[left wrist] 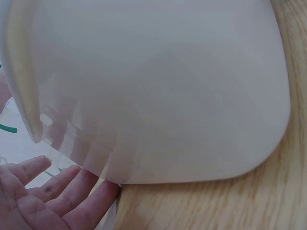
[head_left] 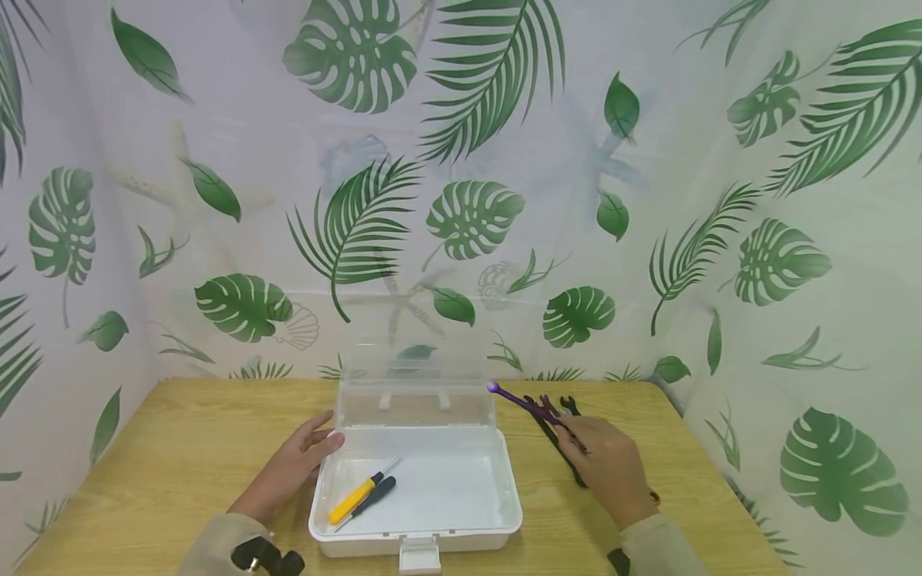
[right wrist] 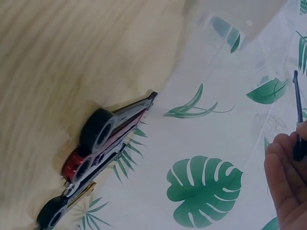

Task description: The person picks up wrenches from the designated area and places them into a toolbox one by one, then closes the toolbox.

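A white toolbox (head_left: 414,542) stands on the table with its clear lid (head_left: 418,404) raised at the back. Inside, at the left, lie a yellow-handled screwdriver (head_left: 350,500) and a black-handled one (head_left: 376,496). My left hand (head_left: 295,464) rests at the box's back left corner, thumb at the rim. In the left wrist view, its fingers (left wrist: 91,201) reach loosely to the edge of the box's side. To the right of the box, my right hand (head_left: 605,464) grips a slim purple wrench (head_left: 520,402), its far end pointing left towards the lid.
Several wrenches (right wrist: 103,134) with dark and red ring ends lie together on the wooden table (head_left: 209,448), under and beside my right hand. A white leaf-print sheet (head_left: 504,160) hangs behind the table and along both sides.
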A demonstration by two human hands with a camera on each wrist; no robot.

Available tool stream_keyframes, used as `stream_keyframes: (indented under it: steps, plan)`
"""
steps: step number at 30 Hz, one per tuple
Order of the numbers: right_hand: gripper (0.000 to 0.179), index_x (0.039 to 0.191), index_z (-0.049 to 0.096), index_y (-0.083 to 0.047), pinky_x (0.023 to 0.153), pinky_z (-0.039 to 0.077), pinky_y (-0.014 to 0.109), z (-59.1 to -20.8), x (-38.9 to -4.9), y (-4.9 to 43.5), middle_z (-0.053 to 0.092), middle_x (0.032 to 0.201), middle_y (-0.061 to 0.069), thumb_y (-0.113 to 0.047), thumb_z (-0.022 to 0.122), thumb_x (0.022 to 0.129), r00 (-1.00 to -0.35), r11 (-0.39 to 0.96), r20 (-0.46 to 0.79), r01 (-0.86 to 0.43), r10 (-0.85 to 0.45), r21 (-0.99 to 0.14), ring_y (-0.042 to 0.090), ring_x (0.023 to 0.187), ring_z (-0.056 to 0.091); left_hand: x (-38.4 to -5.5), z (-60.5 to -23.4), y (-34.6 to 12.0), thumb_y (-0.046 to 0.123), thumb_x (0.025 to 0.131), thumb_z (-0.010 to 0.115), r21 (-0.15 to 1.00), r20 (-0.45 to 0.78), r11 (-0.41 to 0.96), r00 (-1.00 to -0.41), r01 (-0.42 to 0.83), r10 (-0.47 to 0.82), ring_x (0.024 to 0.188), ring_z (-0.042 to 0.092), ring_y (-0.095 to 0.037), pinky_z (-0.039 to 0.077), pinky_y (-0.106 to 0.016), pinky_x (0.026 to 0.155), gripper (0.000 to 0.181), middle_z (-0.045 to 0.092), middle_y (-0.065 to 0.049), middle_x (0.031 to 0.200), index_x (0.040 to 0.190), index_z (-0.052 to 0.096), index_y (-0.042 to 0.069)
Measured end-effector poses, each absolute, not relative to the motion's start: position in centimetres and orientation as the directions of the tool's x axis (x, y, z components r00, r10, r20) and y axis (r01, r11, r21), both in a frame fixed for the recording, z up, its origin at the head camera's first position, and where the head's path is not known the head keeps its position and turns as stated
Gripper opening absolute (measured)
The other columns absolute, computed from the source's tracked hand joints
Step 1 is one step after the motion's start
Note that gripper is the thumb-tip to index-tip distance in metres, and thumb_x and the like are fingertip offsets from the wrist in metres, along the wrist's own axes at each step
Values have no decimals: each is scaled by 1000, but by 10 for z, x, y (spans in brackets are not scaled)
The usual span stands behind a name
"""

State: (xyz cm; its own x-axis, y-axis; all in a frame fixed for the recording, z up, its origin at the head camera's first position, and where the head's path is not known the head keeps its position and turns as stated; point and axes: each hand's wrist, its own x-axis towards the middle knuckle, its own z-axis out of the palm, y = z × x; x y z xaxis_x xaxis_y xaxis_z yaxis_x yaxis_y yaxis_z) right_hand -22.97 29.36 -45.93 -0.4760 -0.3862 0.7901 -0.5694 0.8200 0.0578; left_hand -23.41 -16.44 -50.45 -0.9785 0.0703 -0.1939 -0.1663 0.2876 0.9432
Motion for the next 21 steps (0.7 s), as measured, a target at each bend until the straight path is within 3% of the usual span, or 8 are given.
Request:
stream_keyframes:
  steps: [9, 21]
  plan:
    - [14, 97, 80, -2, 66, 63, 40, -454, -236, 282, 78, 92, 11, -8, 79, 84, -412, 743, 798, -666, -439, 65, 26, 81, 75, -235, -505, -164, 55, 98, 64, 943, -196, 289, -978, -167, 71, 130, 57, -41, 56, -50, 99, 85, 45, -27, 155, 162, 27, 13]
    - [17, 95, 80, -7, 67, 63, 34, -448, -243, 262, 78, 90, 6, -6, 83, 78, -377, 700, 781, -706, -499, 107, 19, 80, 76, -235, -507, -164, 50, 100, 64, 951, -183, 266, -980, -155, 82, 129, 58, -42, 57, -50, 97, 82, 44, -29, 154, 162, 28, 12]
